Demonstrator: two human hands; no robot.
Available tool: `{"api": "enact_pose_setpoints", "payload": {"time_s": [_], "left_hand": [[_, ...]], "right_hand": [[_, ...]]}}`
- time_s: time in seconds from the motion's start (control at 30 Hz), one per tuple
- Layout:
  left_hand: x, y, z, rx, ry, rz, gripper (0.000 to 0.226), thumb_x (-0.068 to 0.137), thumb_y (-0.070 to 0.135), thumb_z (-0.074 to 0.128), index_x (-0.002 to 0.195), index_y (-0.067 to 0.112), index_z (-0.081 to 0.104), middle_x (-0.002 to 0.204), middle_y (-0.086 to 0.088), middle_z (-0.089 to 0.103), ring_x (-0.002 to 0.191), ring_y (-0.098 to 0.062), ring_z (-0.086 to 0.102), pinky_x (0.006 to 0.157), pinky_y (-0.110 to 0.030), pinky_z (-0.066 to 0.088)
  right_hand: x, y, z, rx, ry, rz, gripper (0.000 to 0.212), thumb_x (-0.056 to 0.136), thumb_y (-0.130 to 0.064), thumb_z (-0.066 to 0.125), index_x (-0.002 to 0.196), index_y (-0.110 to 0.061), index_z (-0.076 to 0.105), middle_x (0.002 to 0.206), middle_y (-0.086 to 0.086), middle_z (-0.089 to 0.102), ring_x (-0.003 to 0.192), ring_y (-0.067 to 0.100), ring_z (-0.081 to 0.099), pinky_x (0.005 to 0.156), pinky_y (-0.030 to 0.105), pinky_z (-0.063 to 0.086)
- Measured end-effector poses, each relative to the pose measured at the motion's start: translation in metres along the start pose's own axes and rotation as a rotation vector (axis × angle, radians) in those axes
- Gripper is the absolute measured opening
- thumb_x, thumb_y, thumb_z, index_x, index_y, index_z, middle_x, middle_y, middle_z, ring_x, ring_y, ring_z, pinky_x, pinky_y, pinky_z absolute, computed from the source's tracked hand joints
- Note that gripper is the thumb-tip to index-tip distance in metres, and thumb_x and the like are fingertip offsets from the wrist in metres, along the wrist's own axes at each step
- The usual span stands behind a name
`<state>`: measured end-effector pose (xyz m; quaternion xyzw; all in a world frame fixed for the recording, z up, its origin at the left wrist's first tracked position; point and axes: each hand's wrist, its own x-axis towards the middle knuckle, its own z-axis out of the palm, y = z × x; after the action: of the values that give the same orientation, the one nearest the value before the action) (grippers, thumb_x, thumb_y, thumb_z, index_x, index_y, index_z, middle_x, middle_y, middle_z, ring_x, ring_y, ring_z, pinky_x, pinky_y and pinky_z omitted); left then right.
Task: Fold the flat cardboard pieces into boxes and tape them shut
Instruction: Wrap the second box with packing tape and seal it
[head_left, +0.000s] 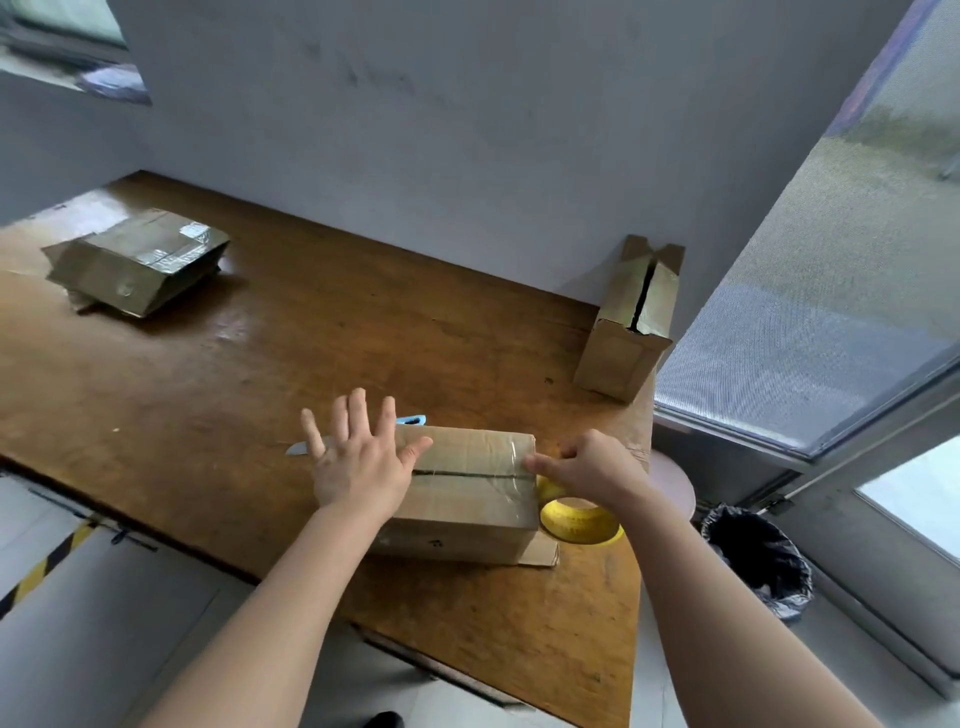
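From the head camera, the brown cardboard box (467, 493) lies on its side near the front right of the wooden table (234, 364). Clear tape runs along its dark centre seam, so the step in hand looks like carrying the strip over the right end. To do it well, hold the tape taut and centred on the seam, wrap it down the end face, then rub it flat before cutting. The blue-handled knife (306, 447) lies just behind the box. The left hand (358, 462) rests flat on the box's left end with its fingers straight and spread, pinning the box. The right hand (587, 467), fingers curled, grips the yellow-cored roll of clear tape (576, 519), its fingertips touching the box's top right edge at the seam.
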<state>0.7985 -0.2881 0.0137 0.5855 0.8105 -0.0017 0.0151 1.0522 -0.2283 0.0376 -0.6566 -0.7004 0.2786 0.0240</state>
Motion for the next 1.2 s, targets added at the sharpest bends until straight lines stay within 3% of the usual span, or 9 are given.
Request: {"api": "enact_pose_setpoints", "payload": {"time_s": [0.07, 0.13, 0.37, 0.5, 0.6, 0.73, 0.87, 1.03, 1.2], "left_hand": [[-0.005, 0.014, -0.001, -0.01, -0.116, 0.012, 0.1, 0.07, 0.083, -0.012, 0.15, 0.023, -0.016, 0.157, -0.011, -0.025, 0.143, -0.03, -0.027, 0.1, -0.058, -0.031], [-0.014, 0.038, 0.0, -0.032, -0.174, 0.118, 0.104, 0.066, 0.089, -0.01, 0.144, 0.023, -0.028, 0.15, -0.01, -0.038, 0.137, -0.028, -0.037, 0.098, -0.057, -0.032], [-0.023, 0.058, 0.001, -0.058, -0.249, 0.465, 0.079, 0.084, 0.077, 0.002, 0.147, 0.036, -0.022, 0.151, 0.003, -0.04, 0.135, -0.013, -0.04, 0.11, -0.055, -0.023], [-0.013, 0.007, 0.004, -0.013, -0.249, 0.33, 0.087, 0.066, 0.089, -0.013, 0.137, 0.042, -0.035, 0.145, 0.0, -0.047, 0.135, -0.02, -0.04, 0.107, -0.051, -0.025], [-0.01, -0.008, 0.006, -0.029, -0.229, 0.189, 0.087, 0.063, 0.091, -0.014, 0.131, 0.042, -0.038, 0.143, 0.001, -0.046, 0.137, -0.02, -0.038, 0.108, -0.052, -0.023], [0.0, -0.013, 0.007, -0.042, -0.233, 0.24, 0.095, 0.06, 0.093, -0.015, 0.138, 0.042, -0.032, 0.147, 0.001, -0.043, 0.139, -0.019, -0.035, 0.112, -0.052, -0.016], [0.017, -0.026, -0.003, 0.012, -0.233, 0.322, 0.099, 0.063, 0.094, -0.003, 0.146, 0.043, -0.021, 0.15, -0.003, -0.04, 0.138, -0.02, -0.036, 0.111, -0.055, -0.018], [0.019, -0.038, -0.009, -0.032, -0.209, 0.167, 0.095, 0.073, 0.089, 0.024, 0.15, 0.043, -0.007, 0.157, -0.006, -0.029, 0.144, -0.027, -0.027, 0.111, -0.06, -0.012], [0.003, -0.069, -0.009, -0.041, -0.183, 0.019, 0.084, 0.08, 0.083, 0.016, 0.151, 0.043, -0.004, 0.16, -0.008, -0.021, 0.146, -0.029, -0.02, 0.112, -0.061, -0.01]], "right_hand": [[0.001, 0.0, 0.0, -0.01, 0.005, 0.0, 0.056, 0.071, -0.076, 0.061, 0.063, -0.021, 0.067, 0.058, -0.009, 0.064, 0.056, 0.008, 0.061, 0.046, 0.023, 0.042], [0.002, -0.002, -0.001, -0.023, 0.009, 0.004, 0.055, 0.071, -0.076, 0.061, 0.061, -0.022, 0.065, 0.055, -0.01, 0.062, 0.054, 0.008, 0.06, 0.045, 0.023, 0.04], [0.001, -0.005, 0.0, -0.043, 0.034, 0.057, 0.058, 0.07, -0.076, 0.063, 0.057, -0.019, 0.061, 0.053, -0.007, 0.058, 0.051, 0.01, 0.055, 0.045, 0.024, 0.036], [-0.003, -0.009, 0.006, 0.024, -0.005, 0.074, 0.06, 0.065, -0.077, 0.066, 0.059, -0.018, 0.058, 0.054, -0.007, 0.057, 0.051, 0.009, 0.053, 0.042, 0.023, 0.034], [-0.007, -0.013, 0.016, 0.073, -0.003, 0.083, 0.066, 0.061, -0.08, 0.066, 0.066, -0.015, 0.064, 0.061, -0.004, 0.063, 0.057, 0.012, 0.059, 0.046, 0.027, 0.043], [-0.012, -0.017, 0.02, 0.079, -0.002, 0.085, 0.065, 0.065, -0.08, 0.062, 0.073, -0.016, 0.068, 0.069, -0.003, 0.067, 0.065, 0.013, 0.064, 0.05, 0.028, 0.047], [-0.022, -0.028, 0.034, 0.035, 0.008, 0.058, 0.059, 0.077, -0.077, 0.053, 0.068, -0.02, 0.064, 0.064, -0.007, 0.063, 0.061, 0.01, 0.06, 0.045, 0.023, 0.038], [-0.026, -0.05, 0.052, 0.026, 0.019, 0.056, 0.056, 0.084, -0.07, 0.049, 0.07, -0.018, 0.064, 0.066, -0.005, 0.06, 0.064, 0.015, 0.059, 0.047, 0.024, 0.036], [-0.025, -0.081, 0.07, 0.049, -0.004, 0.01, 0.055, 0.084, -0.069, 0.049, 0.075, -0.017, 0.064, 0.073, -0.002, 0.064, 0.069, 0.018, 0.061, 0.05, 0.025, 0.038]]}}
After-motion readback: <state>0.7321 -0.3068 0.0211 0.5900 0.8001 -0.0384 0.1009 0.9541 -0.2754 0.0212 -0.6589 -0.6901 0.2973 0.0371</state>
